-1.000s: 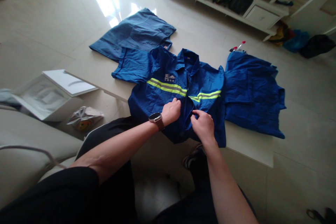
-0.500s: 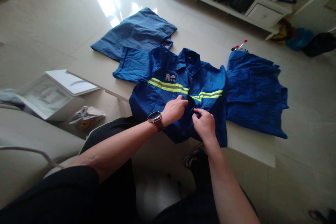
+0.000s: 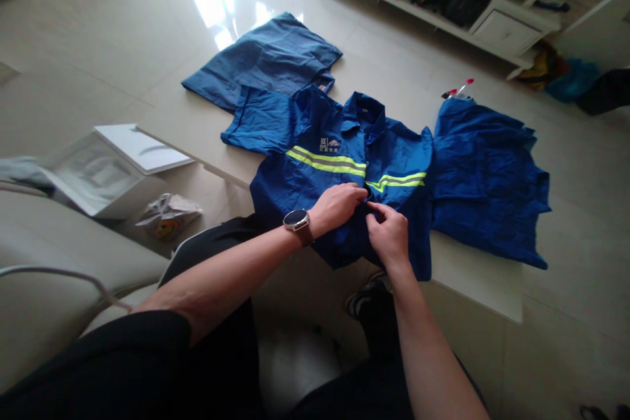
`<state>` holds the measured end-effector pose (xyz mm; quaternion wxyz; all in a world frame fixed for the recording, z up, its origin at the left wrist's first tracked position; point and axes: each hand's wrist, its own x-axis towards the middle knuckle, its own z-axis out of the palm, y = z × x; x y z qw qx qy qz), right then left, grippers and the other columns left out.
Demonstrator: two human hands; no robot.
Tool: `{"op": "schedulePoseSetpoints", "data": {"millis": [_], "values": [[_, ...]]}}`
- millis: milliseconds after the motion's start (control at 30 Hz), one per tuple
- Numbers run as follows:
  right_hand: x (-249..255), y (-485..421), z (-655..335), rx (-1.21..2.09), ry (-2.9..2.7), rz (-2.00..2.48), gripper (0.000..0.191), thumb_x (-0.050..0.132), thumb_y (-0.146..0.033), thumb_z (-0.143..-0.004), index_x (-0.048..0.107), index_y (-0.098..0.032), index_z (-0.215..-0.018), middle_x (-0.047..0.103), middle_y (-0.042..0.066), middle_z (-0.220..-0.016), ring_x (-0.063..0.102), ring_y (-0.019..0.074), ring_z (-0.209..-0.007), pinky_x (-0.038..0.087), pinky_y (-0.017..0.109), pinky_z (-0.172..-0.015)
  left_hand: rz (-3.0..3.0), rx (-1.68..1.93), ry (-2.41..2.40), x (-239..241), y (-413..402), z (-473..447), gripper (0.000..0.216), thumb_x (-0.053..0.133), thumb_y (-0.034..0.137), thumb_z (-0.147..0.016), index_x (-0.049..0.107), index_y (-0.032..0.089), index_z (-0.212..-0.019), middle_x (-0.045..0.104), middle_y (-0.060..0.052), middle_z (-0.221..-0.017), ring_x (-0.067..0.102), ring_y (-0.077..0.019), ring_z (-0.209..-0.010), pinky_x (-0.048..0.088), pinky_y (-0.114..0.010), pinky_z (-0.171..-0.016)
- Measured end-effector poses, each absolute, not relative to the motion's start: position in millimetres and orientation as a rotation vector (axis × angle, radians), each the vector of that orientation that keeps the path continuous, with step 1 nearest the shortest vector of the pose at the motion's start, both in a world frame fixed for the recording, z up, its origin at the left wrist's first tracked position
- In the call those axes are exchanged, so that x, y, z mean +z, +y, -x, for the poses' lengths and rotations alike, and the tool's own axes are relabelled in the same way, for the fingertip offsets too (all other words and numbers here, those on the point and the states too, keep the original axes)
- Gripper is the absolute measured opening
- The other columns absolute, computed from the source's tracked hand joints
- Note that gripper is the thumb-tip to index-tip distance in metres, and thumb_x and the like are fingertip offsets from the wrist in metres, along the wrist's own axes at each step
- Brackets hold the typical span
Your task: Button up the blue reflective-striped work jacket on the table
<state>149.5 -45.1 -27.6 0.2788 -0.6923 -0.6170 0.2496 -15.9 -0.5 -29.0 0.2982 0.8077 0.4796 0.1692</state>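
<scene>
A pale tiled floor (image 3: 98,59) and a white cabinet (image 3: 506,33) lie beyond the blue jacket (image 3: 325,180), which is spread on the desk (image 3: 480,279); the person's left hand (image 3: 339,207) and right hand (image 3: 391,233) both pinch its front edges, below the stripes (image 3: 327,163); another blue garment (image 3: 487,177) lies to the jacket's right, a duller blue cloth (image 3: 266,59) behind its left sleeve.

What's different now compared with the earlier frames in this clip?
The left hand has moved rightward across the blue work jacket to the right hand, bringing their fingertips nearly together at its front opening; any new grip on the cloth is unclear. The jacket stayed spread on the table, and the folded garment on the right stayed put.
</scene>
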Motion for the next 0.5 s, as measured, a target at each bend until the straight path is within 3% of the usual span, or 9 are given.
{"op": "schedulePoseSetpoints", "data": {"millis": [267, 500], "values": [[-27.0, -45.4, -148.1, 0.687, -1.629, 1.849, 0.044, 0.058, -0.036, -0.08, 0.084, -0.012, -0.107, 0.076, 0.01, -0.079, 0.065, 0.0227, -0.069, 0.054, 0.037, -0.078, -1.974, 0.617, 1.191, -40.7, 3.0, 15.1, 0.022, 0.055, 0.01, -0.088, 0.075, 0.017, -0.088, 0.077, -0.007, -0.09, 0.069, -0.0194, -0.085, 0.046, -0.028, -0.078], [-24.6, -44.9, -151.3, 0.632, -1.638, 1.82, 0.032, 0.06, -0.038, -0.085, 0.08, -0.017, -0.098, 0.063, 0.001, -0.066, 0.052, 0.0156, -0.059, 0.043, 0.03, -0.065, -1.707, 0.754, 1.153, -42.9, 4.7, 9.2, 0.02, 0.059, 0.005, -0.081, 0.076, 0.014, -0.087, 0.075, -0.003, -0.085, 0.067, -0.0148, -0.08, 0.045, -0.024, -0.073]]}}
